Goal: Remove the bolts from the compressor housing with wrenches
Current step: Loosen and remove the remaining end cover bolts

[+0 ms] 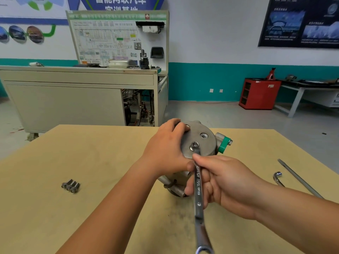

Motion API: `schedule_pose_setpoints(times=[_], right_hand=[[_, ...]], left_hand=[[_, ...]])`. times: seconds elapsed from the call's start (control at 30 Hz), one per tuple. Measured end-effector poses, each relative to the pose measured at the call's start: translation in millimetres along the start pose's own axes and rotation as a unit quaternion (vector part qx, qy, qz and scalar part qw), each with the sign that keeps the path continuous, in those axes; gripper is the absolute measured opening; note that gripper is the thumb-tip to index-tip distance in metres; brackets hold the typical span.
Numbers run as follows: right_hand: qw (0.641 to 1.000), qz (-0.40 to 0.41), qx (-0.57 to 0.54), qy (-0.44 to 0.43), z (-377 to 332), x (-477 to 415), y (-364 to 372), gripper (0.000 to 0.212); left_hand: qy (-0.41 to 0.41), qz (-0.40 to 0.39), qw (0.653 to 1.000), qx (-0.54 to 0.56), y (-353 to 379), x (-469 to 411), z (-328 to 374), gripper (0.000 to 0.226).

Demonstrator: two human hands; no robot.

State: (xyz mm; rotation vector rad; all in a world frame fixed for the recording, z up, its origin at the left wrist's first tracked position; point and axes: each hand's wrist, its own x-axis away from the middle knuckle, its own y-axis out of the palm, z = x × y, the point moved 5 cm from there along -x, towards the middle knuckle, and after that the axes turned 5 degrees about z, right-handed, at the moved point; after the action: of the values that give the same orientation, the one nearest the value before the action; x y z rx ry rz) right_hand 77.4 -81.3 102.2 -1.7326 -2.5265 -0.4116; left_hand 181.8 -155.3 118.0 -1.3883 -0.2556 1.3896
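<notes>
A grey metal compressor housing [203,143] stands on end on the tan table [91,162], its round end plate facing me. My left hand [165,149] grips the plate's left edge, fingers curled over the top. My right hand [220,182] grips a long steel ring wrench [199,197]. The wrench's far ring sits on a bolt [195,144] near the plate's lower middle. An empty bolt hole [204,135] shows to the upper right of that bolt. Three removed bolts [71,185] lie together on the table at the left.
A socket wrench [277,177] and a long thin rod [300,180] lie on the table at the right. A green fitting [225,143] sticks out of the housing's right side. Beyond the table stand a beige training bench [73,96] and a red cabinet [259,93].
</notes>
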Motion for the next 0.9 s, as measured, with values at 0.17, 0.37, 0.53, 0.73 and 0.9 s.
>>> schedule_pose_setpoints(times=[0.17, 0.37, 0.53, 0.73, 0.9], right_hand=[[0.999, 0.014, 0.047, 0.0, -6.9, 2.2, -8.3, 0.028], [0.988, -0.045, 0.144, 0.038, -9.9, 2.1, -16.5, 0.031], [0.91, -0.079, 0.399, 0.073, -37.0, -1.6, -43.7, 0.039], [0.709, 0.057, 0.7, -0.062, -106.5, -26.4, -77.7, 0.048], [0.726, 0.077, 0.667, -0.152, -113.0, -27.7, -86.2, 0.01]], left_hand=[[0.001, -0.001, 1.0, 0.001, -2.1, -0.8, 4.8, 0.101], [-0.002, -0.009, 1.0, 0.013, -4.1, 2.0, 4.6, 0.105], [-0.005, 0.003, 1.0, 0.014, -4.2, 2.9, 4.7, 0.097], [0.005, -0.009, 1.0, 0.008, -1.6, 1.2, 3.6, 0.087], [-0.001, -0.02, 1.0, 0.008, -2.0, 3.1, -1.7, 0.087]])
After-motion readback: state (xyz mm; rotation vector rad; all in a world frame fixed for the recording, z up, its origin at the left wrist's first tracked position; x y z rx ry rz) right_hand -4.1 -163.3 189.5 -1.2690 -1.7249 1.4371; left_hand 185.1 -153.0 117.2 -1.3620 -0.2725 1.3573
